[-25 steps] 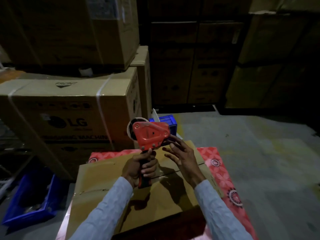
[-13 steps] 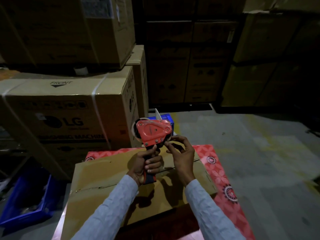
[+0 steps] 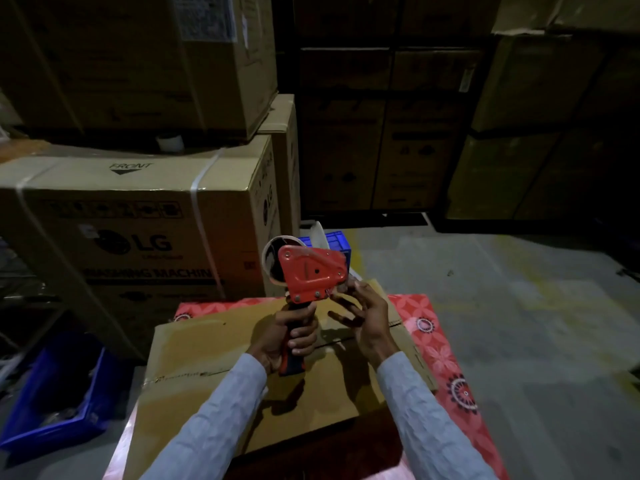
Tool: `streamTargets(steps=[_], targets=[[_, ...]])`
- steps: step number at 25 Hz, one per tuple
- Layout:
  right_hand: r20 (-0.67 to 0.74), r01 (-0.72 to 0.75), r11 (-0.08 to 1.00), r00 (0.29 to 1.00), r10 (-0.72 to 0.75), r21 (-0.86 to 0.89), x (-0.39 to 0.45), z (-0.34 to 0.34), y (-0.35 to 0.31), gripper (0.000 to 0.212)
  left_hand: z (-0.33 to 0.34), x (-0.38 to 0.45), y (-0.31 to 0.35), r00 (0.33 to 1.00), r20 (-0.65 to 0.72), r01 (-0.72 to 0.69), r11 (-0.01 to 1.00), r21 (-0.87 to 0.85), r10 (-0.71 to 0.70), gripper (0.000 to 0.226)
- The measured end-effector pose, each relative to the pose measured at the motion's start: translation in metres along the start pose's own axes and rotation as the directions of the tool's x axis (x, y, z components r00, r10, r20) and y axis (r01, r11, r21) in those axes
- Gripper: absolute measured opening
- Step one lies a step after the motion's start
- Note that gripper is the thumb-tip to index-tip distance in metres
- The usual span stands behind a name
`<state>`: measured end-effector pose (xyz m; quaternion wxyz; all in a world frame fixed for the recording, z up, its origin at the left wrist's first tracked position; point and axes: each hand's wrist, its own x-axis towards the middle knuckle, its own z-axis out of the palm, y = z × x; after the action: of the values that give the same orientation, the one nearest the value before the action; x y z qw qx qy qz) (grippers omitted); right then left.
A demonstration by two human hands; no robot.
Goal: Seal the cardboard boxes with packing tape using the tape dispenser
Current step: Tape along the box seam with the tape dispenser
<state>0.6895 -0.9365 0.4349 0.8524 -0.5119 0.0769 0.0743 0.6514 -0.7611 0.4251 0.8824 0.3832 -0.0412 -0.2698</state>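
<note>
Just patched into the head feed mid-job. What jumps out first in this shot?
The red tape dispenser, held upright at centre above a flattened cardboard box, catches the eye first. The left hand grips its handle, while the right hand works at its front edge with its fingers. Next comes the big LG washing machine carton on the left, under another box, and the red patterned cloth beneath the cardboard.

I see a grey concrete floor. A tabletop covered in red patterned cloth carries a flat cardboard box. On the floor sit a blue crate at left and stacked LG cartons.
</note>
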Motion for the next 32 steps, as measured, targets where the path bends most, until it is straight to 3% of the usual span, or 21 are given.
streamTargets(steps=[4,10,17,21,24,26,28,32], targets=[[-0.012,-0.156,0.981,0.987,0.158,0.111,-0.001,0.007,-0.004,0.011,0.003,-0.010,0.002,0.992,-0.127,0.022,0.955,0.295,0.017,0.037],[-0.113,-0.184,0.983,0.976,0.185,0.019,0.004,0.008,-0.007,0.030,0.010,-0.015,0.004,0.984,-0.154,0.009,0.847,0.532,0.087,0.045],[-0.181,-0.256,0.959,0.944,0.276,0.125,0.008,-0.020,-0.018,0.027,0.010,-0.008,0.006,0.983,-0.154,0.014,0.799,0.601,0.099,0.044],[-0.068,-0.424,0.905,0.904,0.423,-0.005,0.007,-0.035,-0.021,0.018,0.016,-0.002,0.008,0.985,-0.142,0.017,0.771,0.637,0.097,0.035],[-0.100,-0.467,0.877,0.884,0.458,-0.113,0.012,-0.045,-0.018,0.022,0.016,0.004,0.007,0.987,-0.125,0.016,0.725,0.689,0.097,0.014],[-0.123,-0.473,0.878,0.878,0.463,-0.073,0.012,-0.051,-0.020,0.013,0.015,0.008,0.007,0.987,-0.137,0.036,0.704,0.709,0.088,0.019],[-0.155,-0.483,0.875,0.868,0.472,-0.042,0.007,-0.051,-0.025,0.020,0.015,0.010,0.005,0.988,-0.139,0.056,0.674,0.736,0.069,0.009],[-0.216,-0.440,0.895,0.882,0.418,-0.067,0.007,-0.054,-0.028,0.023,0.024,0.014,0.005,0.990,-0.138,0.086,0.653,0.752,0.029,0.039]])
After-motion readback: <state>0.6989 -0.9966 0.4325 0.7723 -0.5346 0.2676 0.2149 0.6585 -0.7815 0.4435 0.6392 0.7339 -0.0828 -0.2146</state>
